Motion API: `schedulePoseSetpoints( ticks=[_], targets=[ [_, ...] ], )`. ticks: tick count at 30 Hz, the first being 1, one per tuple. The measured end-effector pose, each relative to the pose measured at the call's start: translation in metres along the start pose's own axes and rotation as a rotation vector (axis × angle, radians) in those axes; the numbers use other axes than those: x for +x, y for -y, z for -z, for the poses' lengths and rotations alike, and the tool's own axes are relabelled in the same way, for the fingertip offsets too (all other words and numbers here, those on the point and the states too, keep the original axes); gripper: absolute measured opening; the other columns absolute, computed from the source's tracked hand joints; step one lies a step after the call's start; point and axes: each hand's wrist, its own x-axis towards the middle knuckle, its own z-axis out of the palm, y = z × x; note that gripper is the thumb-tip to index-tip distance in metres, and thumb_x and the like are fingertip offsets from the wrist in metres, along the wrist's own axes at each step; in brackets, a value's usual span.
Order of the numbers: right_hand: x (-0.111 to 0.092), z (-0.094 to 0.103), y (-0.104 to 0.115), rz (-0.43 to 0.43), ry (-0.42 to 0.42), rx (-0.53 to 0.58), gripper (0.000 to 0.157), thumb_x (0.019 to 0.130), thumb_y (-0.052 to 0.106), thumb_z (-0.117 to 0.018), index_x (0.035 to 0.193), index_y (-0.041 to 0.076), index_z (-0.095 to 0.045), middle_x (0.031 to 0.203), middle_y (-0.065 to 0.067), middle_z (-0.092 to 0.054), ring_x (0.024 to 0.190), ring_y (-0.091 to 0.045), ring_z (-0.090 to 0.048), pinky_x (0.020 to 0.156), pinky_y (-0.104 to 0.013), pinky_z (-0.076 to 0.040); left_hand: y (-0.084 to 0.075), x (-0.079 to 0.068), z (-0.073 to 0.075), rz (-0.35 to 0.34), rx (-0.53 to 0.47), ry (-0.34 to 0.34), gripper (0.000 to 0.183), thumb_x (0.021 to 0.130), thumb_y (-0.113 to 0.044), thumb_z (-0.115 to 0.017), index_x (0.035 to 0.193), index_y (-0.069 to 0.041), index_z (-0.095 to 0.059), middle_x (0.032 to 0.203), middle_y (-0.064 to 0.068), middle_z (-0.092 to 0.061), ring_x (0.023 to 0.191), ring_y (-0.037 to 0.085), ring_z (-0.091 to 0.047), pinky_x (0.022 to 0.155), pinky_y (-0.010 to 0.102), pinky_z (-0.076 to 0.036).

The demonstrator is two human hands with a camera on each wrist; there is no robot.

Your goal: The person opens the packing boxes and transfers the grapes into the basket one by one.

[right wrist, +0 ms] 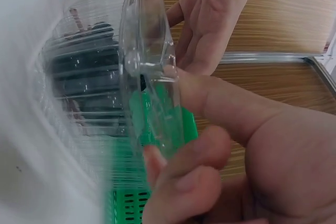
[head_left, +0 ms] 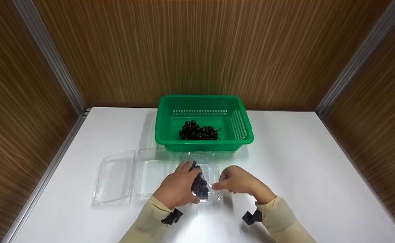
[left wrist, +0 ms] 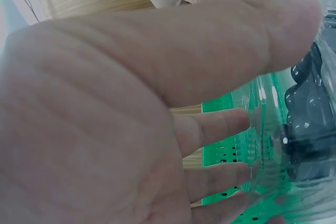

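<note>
A clear container [head_left: 205, 158] on the white table [head_left: 285, 168] is being touched by the left hand [head_left: 180, 185], its fingers apart and nearly straight, while the right edge is being pinched between the right hand's [head_left: 239, 180] thumb and fingers. Thin, springy plastic is being handled, probably light, slick and best gripped by its rim; glossy dark grapes [head_left: 200, 185], likely easily bruised, are being enclosed. Beyond, more grapes [head_left: 197, 131] are being held by a slotted, stiffer-looking green basket [head_left: 204, 147].
</note>
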Motion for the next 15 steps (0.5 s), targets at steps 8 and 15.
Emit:
schedulePoseSetpoints(
  ticks=[8,15],
  targets=[
    [-0.003,0.004,-0.002,0.111,0.102,-0.07,0.028,0.09,0.035,-0.078,0.077,0.012,-0.068,0.062,0.006,-0.064,0.051,-0.008,-0.054,0.051,-0.028,-0.047,0.0,-0.001,0.002,0.0,0.0,0.023,0.092,0.073,-0.03,-0.096,0.15,-0.009,-0.052,0.163,0.022,-0.035,0.153,0.041,-0.029,0.108,0.056,-0.047],
    [-0.012,0.012,-0.001,0.107,0.245,-0.086,0.036,0.083,0.021,-0.083,0.108,0.006,-0.061,0.077,0.004,-0.065,0.065,-0.01,-0.057,0.062,-0.027,-0.046,0.0,-0.002,0.002,-0.034,-0.022,0.016,0.09,0.073,-0.028,-0.096,0.149,-0.008,-0.053,0.162,0.023,-0.037,0.152,0.042,-0.031,0.108,0.056,-0.047]
  ],
)
